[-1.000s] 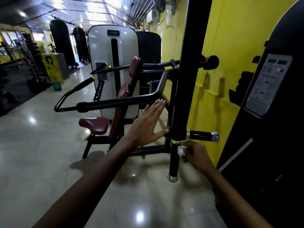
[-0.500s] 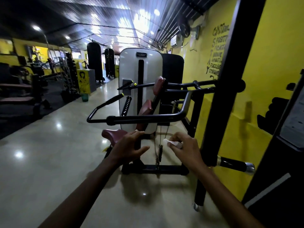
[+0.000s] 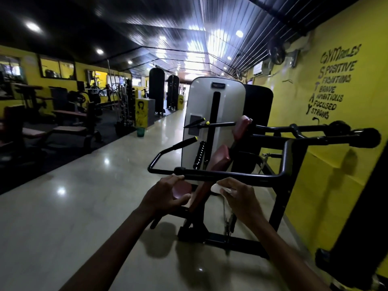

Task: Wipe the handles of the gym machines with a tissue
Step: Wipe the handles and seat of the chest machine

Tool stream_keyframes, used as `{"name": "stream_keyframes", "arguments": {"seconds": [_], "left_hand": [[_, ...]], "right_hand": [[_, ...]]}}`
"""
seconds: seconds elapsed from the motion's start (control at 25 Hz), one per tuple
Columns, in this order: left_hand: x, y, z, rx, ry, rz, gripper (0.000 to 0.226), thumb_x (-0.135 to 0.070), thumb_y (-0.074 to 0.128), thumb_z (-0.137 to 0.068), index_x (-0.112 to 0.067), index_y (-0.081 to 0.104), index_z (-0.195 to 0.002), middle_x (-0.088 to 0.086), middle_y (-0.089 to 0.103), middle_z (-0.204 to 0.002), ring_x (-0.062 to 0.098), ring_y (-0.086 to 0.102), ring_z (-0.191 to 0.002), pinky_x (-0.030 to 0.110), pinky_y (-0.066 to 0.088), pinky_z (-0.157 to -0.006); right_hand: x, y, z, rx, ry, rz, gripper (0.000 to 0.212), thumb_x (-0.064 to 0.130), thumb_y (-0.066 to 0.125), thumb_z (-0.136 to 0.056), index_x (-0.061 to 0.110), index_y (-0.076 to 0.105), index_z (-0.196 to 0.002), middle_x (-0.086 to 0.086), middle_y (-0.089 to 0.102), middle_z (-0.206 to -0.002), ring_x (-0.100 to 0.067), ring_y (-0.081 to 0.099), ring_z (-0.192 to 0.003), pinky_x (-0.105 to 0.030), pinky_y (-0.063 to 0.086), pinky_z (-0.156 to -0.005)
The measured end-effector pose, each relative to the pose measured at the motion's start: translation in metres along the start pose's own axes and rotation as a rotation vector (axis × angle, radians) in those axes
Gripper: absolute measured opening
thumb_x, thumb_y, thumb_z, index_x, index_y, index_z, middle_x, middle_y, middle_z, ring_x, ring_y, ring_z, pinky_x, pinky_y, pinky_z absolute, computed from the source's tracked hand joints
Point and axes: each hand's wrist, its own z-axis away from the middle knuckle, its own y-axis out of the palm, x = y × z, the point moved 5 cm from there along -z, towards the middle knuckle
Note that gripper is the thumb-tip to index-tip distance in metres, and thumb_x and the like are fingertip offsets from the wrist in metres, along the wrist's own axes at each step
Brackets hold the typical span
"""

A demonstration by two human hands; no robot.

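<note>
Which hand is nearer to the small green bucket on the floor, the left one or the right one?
Left. The left hand is below the machine's black bar, on the side of the green bucket. The right hand, holding the tissue, is farther toward the yellow wall.

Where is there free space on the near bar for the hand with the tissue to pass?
The near bar is bare between the left hand and the bend toward the yellow wall. The right hand holds the tissue just below it. Under the bar, pads and frame crowd the space.

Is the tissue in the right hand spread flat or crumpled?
Crumpled. The tissue shows as a small white wad pinched in the right hand, just below the black bar.
</note>
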Motion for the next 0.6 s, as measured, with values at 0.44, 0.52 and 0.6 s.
{"name": "stream_keyframes", "arguments": {"seconds": [0.44, 0.52, 0.6], "left_hand": [[0.124, -0.006, -0.112, 0.075, 0.053, -0.039, 0.086, -0.073, 0.048, -0.068, -0.019, 0.049, -0.136, -0.001, 0.055, -0.133, 0.014, 0.05, -0.125, 0.036, 0.047, -0.098], [0.145, 0.002, -0.131, 0.102, 0.056, -0.045, 0.086, -0.074, 0.048, -0.069, -0.022, 0.047, -0.137, 0.0, 0.053, -0.138, 0.014, 0.046, -0.13, 0.039, 0.045, -0.101], [0.163, 0.01, -0.147, 0.117, 0.053, -0.032, 0.087, -0.076, 0.047, -0.068, -0.023, 0.046, -0.137, -0.001, 0.051, -0.139, 0.013, 0.044, -0.132, 0.039, 0.045, -0.101]], "right_hand": [[-0.03, 0.102, -0.111, -0.009, 0.082, 0.028, 0.021, 0.001, 0.064, -0.084, 0.013, 0.07, -0.1, 0.005, 0.067, -0.092, 0.012, 0.056, -0.079, 0.001, 0.04, -0.062], [-0.042, 0.115, -0.124, -0.031, 0.114, 0.041, 0.021, 0.001, 0.065, -0.084, 0.015, 0.071, -0.099, 0.004, 0.069, -0.091, 0.008, 0.059, -0.079, -0.001, 0.043, -0.064], [-0.054, 0.124, -0.137, -0.041, 0.133, 0.061, 0.02, 0.002, 0.066, -0.084, 0.016, 0.071, -0.098, 0.004, 0.07, -0.09, 0.002, 0.063, -0.08, -0.006, 0.047, -0.065]]}}
